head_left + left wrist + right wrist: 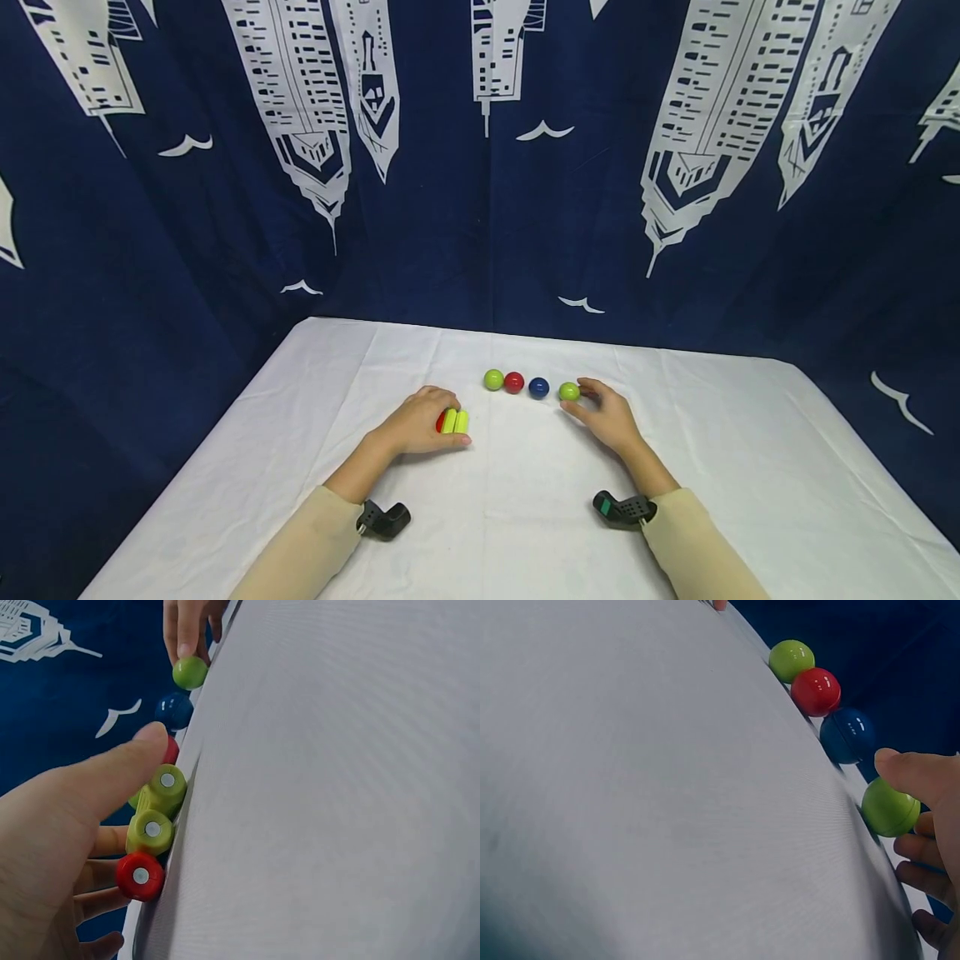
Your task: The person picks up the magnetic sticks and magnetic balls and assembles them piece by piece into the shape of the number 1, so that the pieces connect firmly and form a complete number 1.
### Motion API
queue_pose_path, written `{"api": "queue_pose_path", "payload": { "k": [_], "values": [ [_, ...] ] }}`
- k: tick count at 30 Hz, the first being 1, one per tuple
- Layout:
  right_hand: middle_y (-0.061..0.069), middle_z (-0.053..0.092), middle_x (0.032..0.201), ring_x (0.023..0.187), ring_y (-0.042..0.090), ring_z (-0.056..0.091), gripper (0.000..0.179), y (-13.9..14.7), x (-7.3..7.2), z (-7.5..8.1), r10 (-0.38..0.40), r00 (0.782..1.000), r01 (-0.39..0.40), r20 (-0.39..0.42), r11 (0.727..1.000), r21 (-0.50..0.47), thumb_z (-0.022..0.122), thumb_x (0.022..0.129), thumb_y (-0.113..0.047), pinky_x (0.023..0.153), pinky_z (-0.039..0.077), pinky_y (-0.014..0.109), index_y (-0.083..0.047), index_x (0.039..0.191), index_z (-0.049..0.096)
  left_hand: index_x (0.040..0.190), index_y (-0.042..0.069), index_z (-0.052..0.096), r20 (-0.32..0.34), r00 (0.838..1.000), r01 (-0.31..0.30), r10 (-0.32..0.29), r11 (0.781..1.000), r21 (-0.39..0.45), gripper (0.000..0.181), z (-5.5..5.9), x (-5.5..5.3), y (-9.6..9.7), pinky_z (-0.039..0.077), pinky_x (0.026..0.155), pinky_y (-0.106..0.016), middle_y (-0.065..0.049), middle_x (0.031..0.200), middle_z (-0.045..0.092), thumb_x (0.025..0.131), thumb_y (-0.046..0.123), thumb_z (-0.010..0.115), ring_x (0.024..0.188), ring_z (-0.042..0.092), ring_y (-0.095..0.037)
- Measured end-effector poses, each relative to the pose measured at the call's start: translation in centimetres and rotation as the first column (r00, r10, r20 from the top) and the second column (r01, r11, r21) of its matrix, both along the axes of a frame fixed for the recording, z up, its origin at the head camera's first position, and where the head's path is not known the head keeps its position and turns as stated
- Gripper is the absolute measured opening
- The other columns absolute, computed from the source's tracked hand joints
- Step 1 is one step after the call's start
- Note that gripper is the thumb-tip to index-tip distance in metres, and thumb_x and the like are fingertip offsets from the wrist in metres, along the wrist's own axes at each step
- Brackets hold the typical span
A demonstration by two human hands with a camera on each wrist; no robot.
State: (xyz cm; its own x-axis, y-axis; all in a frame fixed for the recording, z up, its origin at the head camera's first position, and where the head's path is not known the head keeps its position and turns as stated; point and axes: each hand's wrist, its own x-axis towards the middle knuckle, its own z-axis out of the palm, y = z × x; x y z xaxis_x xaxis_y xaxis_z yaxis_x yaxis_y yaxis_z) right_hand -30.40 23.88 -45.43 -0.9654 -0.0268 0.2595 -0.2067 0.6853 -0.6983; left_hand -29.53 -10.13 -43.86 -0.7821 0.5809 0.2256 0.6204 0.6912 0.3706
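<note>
My left hand (423,421) curves loosely around two yellow-green rods (455,422) and a red rod (440,421), lying side by side on the cloth. The left wrist view shows pale round spots on the ends of the yellow rod (150,832) and red rod (140,877); the thumb hovers over them and the fingers lie behind. My right hand (607,412) has its thumb and fingers spread about a green ball (569,392). Whether the fingertips touch this ball (891,808) is hard to tell.
Left of that ball, a blue ball (538,387), a red ball (513,382) and another green ball (493,380) form a row. White cloth (525,500) covers the table. Behind it hangs a dark blue curtain (450,250) with white buildings.
</note>
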Motion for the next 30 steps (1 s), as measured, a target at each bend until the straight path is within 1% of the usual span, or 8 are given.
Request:
{"api": "queue_pose_path", "payload": {
  "k": [5, 10, 17, 21, 24, 27, 30],
  "values": [
    [0.025, 0.065, 0.114, 0.114, 0.041, 0.056, 0.054, -0.3, -0.2, -0.3, -0.014, 0.999, 0.013, -0.039, 1.000, -0.024, 0.075, 0.086, -0.023, 0.102, 0.038, 0.053, 0.009, 0.126, 0.056, 0.110, 0.010, 0.064, 0.001, 1.000, -0.005, 0.005, 1.000, -0.002, 0.054, -0.3, -0.1, 0.1, 0.042, 0.093, -0.048, -0.007, 0.116, 0.063, 0.079, 0.053, 0.074, 0.119, 0.050, -0.029],
    [0.024, 0.066, 0.113, 0.113, 0.039, 0.057, 0.050, -0.5, -0.4, -0.4, -0.036, 0.999, 0.035, -0.034, 0.999, -0.033, 0.074, 0.087, -0.021, 0.101, 0.039, 0.051, 0.008, 0.125, 0.058, 0.108, 0.012, 0.064, 0.003, 1.000, -0.008, 0.008, 1.000, 0.003, 0.051, -0.4, -0.2, 0.3, 0.042, 0.093, -0.047, -0.006, 0.117, 0.063, 0.079, 0.053, 0.074, 0.119, 0.050, -0.029],
    [0.024, 0.067, 0.110, 0.110, 0.039, 0.059, 0.042, -0.5, -0.5, -0.5, -0.050, 0.998, 0.049, -0.049, 0.998, -0.031, 0.072, 0.089, -0.019, 0.100, 0.039, 0.051, 0.007, 0.121, 0.061, 0.103, 0.014, 0.064, -0.020, 1.000, -0.010, 0.010, 1.000, 0.011, 0.048, -0.2, -0.2, 0.9, 0.042, 0.093, -0.045, -0.004, 0.110, 0.065, 0.076, 0.051, 0.077, 0.115, 0.052, -0.026],
    [0.023, 0.067, 0.108, 0.108, 0.039, 0.059, 0.040, -0.5, -0.6, -0.7, -0.061, 0.996, 0.058, -0.063, 0.997, -0.044, 0.072, 0.088, -0.017, 0.100, 0.039, 0.051, 0.007, 0.119, 0.062, 0.105, 0.011, 0.065, -0.022, 0.999, -0.023, 0.023, 1.000, 0.002, 0.051, -0.1, -0.3, 1.3, 0.041, 0.095, -0.044, -0.003, 0.108, 0.066, 0.075, 0.050, 0.079, 0.115, 0.053, -0.025],
    [0.023, 0.067, 0.107, 0.108, 0.038, 0.059, 0.039, -0.5, -0.6, -0.8, -0.069, 0.996, 0.065, -0.065, 0.996, -0.063, 0.073, 0.088, -0.016, 0.100, 0.039, 0.051, 0.007, 0.118, 0.062, 0.106, 0.012, 0.066, -0.028, 0.999, -0.025, 0.025, 1.000, -0.014, 0.052, -0.1, -0.5, 1.7, 0.041, 0.094, -0.042, 0.000, 0.106, 0.066, 0.074, 0.050, 0.080, 0.112, 0.053, -0.022],
    [0.023, 0.067, 0.107, 0.108, 0.039, 0.059, 0.039, -0.5, -0.6, -0.9, -0.080, 0.995, 0.075, -0.062, 0.994, -0.077, 0.073, 0.088, -0.016, 0.100, 0.039, 0.051, 0.007, 0.118, 0.062, 0.106, 0.013, 0.067, -0.038, 0.999, -0.023, 0.022, 0.999, -0.032, 0.050, -0.1, -0.6, 2.0, 0.040, 0.089, -0.039, 0.003, 0.102, 0.065, 0.073, 0.050, 0.080, 0.105, 0.052, -0.019],
    [0.023, 0.067, 0.107, 0.109, 0.038, 0.058, 0.039, -0.6, -0.5, -0.9, -0.095, 0.994, 0.090, -0.050, 0.991, -0.100, 0.073, 0.088, -0.016, 0.101, 0.038, 0.050, 0.006, 0.118, 0.062, 0.104, 0.014, 0.068, -0.058, 0.998, -0.021, 0.019, 0.999, -0.049, 0.049, -0.2, -0.7, 2.3, 0.039, 0.083, -0.035, 0.006, 0.095, 0.063, 0.073, 0.049, 0.079, 0.094, 0.048, -0.015]
  ]
}}
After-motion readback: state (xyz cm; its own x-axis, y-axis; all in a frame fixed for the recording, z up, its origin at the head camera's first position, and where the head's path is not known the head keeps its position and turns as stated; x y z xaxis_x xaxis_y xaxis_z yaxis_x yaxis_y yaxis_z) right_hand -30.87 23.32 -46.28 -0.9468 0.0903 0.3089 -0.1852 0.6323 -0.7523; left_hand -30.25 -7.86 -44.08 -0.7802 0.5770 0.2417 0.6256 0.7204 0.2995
